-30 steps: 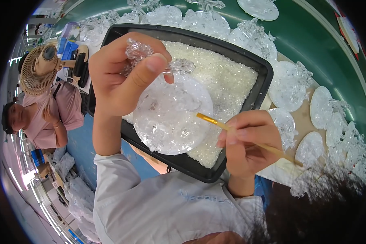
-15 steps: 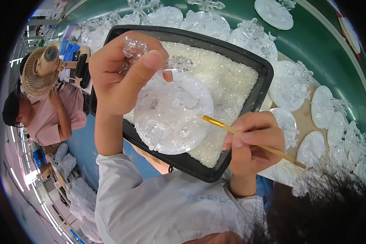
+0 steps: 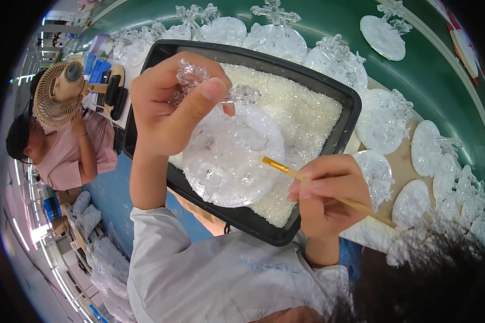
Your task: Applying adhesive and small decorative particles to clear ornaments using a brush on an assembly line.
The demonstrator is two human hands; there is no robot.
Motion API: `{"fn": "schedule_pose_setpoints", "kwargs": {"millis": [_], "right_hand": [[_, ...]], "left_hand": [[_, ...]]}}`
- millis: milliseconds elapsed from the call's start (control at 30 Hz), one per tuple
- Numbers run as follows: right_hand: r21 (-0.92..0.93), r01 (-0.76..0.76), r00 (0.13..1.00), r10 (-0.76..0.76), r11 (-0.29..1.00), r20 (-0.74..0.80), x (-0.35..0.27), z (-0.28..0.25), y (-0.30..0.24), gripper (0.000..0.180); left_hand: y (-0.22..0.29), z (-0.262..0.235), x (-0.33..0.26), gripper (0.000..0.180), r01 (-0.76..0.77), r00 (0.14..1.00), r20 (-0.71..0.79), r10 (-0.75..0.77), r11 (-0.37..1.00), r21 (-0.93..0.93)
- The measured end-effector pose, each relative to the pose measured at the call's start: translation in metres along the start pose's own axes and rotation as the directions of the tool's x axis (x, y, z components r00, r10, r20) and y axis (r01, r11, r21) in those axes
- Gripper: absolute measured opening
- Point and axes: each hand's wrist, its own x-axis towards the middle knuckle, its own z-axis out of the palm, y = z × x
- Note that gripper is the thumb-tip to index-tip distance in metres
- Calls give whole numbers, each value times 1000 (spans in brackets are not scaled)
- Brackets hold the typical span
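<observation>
My left hand (image 3: 164,116) is closed on the clear cross-shaped part (image 3: 243,95) of an ornament. That ornament's round whitish base (image 3: 229,185) is tilted face up over a black tray (image 3: 346,121), with bumpy, glittery texture on it. Between the fingers of my right hand (image 3: 331,196) is a thin paintbrush (image 3: 355,206) with a gold ferrule. Its tip lies over the right part of the round base; whether it touches cannot be told. White sparkling granules (image 3: 310,110) fill the tray beneath. My left fingers hide part of the cross.
Several similar clear ornaments (image 3: 277,43) stand around the tray's far and right sides on a green table (image 3: 328,16). One ornament (image 3: 383,37) lies farther off. At left are a beige fan (image 3: 59,97) and a seated person (image 3: 73,156) in pink.
The brush tip has shifted slightly left over the round base, with my right hand following. My left hand keeps its hold on the ornament. The whole view has shifted slightly.
</observation>
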Motion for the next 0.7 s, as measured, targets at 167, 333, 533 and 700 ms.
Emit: {"fn": "schedule_pose_setpoints", "kwargs": {"millis": [167,333,533,700], "right_hand": [[-79,-43,999,42,996,-17,-2,-4,-1,16],[-7,-15,1000,15,1000,1,0,0,0,14],[-12,-1,1000,1,1000,-31,-2,-1,1,14],[-8,-1,999,0,1000,-32,0,2,0,14]], "left_hand": [[-2,-3,-1,9,-20,1000,16,19,999,28],[-2,-3,0,10,-62,997,39,62,998,0],[-2,-2,0,10,-16,1000,24,16,1000,14],[-5,-3,0,10,-39,998,45,37,998,43]]}}
